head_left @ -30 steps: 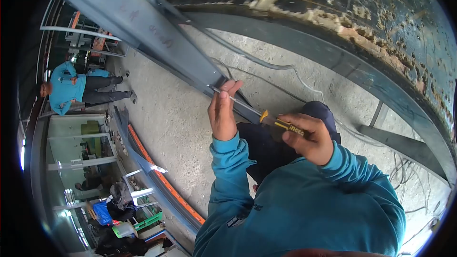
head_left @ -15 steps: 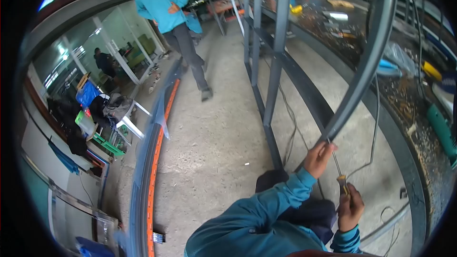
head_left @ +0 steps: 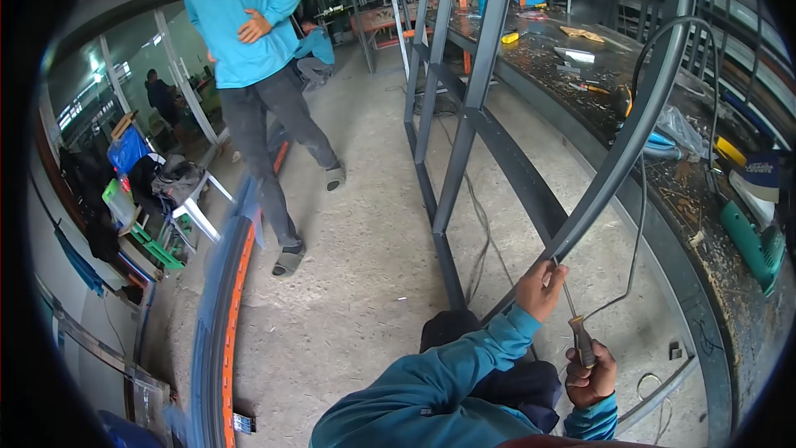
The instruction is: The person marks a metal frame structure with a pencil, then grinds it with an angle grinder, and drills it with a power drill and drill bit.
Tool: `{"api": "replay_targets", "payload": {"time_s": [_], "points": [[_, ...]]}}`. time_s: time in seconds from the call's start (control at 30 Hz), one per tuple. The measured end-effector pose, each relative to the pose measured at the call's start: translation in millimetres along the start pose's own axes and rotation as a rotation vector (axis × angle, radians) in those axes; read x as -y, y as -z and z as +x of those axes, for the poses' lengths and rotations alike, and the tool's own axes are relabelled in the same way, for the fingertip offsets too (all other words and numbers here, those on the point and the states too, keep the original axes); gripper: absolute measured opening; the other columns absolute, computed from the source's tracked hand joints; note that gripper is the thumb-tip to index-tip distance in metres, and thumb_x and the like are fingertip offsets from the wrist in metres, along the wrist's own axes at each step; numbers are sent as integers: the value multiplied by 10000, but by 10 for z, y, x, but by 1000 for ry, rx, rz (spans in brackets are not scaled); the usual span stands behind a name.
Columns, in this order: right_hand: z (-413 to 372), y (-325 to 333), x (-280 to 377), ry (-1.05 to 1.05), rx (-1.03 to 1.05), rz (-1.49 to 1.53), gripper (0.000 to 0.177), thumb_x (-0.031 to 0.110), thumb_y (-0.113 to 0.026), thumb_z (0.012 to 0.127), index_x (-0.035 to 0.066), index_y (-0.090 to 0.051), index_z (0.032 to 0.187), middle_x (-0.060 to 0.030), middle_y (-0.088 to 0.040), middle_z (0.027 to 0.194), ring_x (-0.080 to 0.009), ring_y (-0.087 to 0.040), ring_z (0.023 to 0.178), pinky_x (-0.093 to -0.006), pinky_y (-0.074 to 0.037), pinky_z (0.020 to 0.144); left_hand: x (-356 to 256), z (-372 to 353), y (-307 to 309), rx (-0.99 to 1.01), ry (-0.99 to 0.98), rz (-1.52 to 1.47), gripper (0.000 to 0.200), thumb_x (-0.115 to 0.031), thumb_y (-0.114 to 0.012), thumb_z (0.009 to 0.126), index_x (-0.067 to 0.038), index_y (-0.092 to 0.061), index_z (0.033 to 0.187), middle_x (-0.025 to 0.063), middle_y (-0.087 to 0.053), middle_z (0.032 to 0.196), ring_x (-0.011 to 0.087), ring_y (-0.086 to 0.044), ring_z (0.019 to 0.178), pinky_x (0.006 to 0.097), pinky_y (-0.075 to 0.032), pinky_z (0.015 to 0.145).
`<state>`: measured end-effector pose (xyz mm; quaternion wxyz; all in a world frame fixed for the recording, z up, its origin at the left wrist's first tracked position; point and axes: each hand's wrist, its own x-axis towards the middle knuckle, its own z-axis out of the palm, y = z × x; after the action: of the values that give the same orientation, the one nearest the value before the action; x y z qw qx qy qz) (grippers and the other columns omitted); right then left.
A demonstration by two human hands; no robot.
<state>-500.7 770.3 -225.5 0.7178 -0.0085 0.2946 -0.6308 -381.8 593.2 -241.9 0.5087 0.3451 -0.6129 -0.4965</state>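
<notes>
My right hand (head_left: pixel 593 377) is closed around the handle of a screwdriver (head_left: pixel 583 342), whose thin shaft points up and away toward a dark grey metal frame (head_left: pixel 605 178). The screwdriver's tip meets the underside of the frame's long bar beside my left hand (head_left: pixel 541 289). My left fingers are pinched together against the bar near that tip. Whatever small thing they hold, if any, is hidden. The frame stands tilted, with crossbars running away from me.
A littered workbench (head_left: pixel 705 257) runs along the right, bearing a green power tool (head_left: pixel 750 245) and a cap (head_left: pixel 759 174). A cable (head_left: pixel 638 241) hangs by the frame. A co-worker (head_left: pixel 249 33) walks at left beside long orange-edged bars (head_left: pixel 236 315). A white chair (head_left: pixel 199 207) stands farther left.
The co-worker has stepped closer, toward the left bars. My view has shifted slightly. Both hands stay at the frame, the screwdriver still in my right hand.
</notes>
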Motion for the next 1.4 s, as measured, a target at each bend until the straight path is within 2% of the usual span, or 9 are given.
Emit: {"api": "replay_targets", "payload": {"time_s": [0.23, 0.53, 0.83, 1.0, 1.13, 1.2, 1.27, 1.3, 1.4], "points": [[-64, -154, -19, 303, -58, -265, 549, 250, -590, 856, -5, -470, 1327, -156, -634, 851, -140, -500, 420, -238, -349, 352, 73, 5, 12, 9, -74, -67, 271, -211, -549, 983, 39, -597, 1078, 123, -692, 1035, 140, -641, 965, 258, -492, 790], [-9, -111, -136, 387, -107, -295, 547, 219, -624, 854, -26, -479, 1321, -173, -622, 826, -166, -505, 418, -242, -356, 359, 24, 16, 76, 66, -111, -68, 234, -158, -547, 982, 36, -596, 1104, 112, -676, 1084, 114, -613, 980, 244, -486, 812], [-34, -182, -68, 488, -179, -512, 416, 187, -613, 862, -27, -591, 1217, -112, -624, 767, -109, -476, 427, -214, -351, 377, -75, 19, 69, 55, -92, -71, 247, -156, -539, 984, 40, -601, 1122, 93, -677, 1062, 74, -581, 922, 221, -472, 770], [-70, -271, -156, 660, -316, -886, 362, 150, -595, 862, -37, -616, 1171, -21, -558, 680, -79, -443, 449, -215, -336, 386, -6, 15, 25, 43, -54, -111, 258, -168, -535, 987, 36, -601, 1130, 98, -673, 1068, 89, -588, 949, 229, -471, 801], [-134, -363, 0, 555, -234, -739, 408, 175, -588, 865, -41, -581, 1212, -48, -576, 693, -100, -460, 436, -226, -336, 378, 8, -16, -51, -14, -40, -231, 260, -165, -550, 980, 36, -599, 1139, 107, -666, 1092, 125, -595, 1018, 252, -464, 871], [-117, -347, 80, 346, -172, -390, 490, 206, -576, 869, -46, -509, 1283, -91, -606, 737, -125, -476, 419, -231, -337, 374, -41, -39, -102, -42, -21, -246, 263, -163, -559, 976, 36, -599, 1144, 110, -663, 1103, 140, -595, 1043, 263, -463, 892], [-76, -224, 118, 328, -137, -398, 520, 240, -567, 868, -4, -477, 1318, -137, -631, 799, -139, -495, 422, -231, -341, 370, -114, -61, -171, -127, 32, -386, 259, -151, -580, 964, 23, -606, 1154, 99, -661, 1117, 132, -606, 1009, 255, -473, 862], [-73, -200, 146, 197, -85, -244, 504, 251, -574, 866, 21, -492, 1306, -140, -636, 814, -129, -488, 429, -225, -342, 372, -106, -64, -194, -126, 27, -390, 259, -151, -580, 964, 23, -606, 1154, 99, -661, 1117, 132, -606, 1009, 255, -473, 862], [-9, -32, 220, -9, -9, -31, 469, 282, -582, 865, 81, -514, 1283, -146, -648, 850, -108, -468, 451, -210, -343, 374, -93, -86, -265, -168, 253, -495, 261, -152, -599, 952, -33, -610, 1185, 69, -647, 1154, 122, -608, 977, 261, -498, 829]]}}
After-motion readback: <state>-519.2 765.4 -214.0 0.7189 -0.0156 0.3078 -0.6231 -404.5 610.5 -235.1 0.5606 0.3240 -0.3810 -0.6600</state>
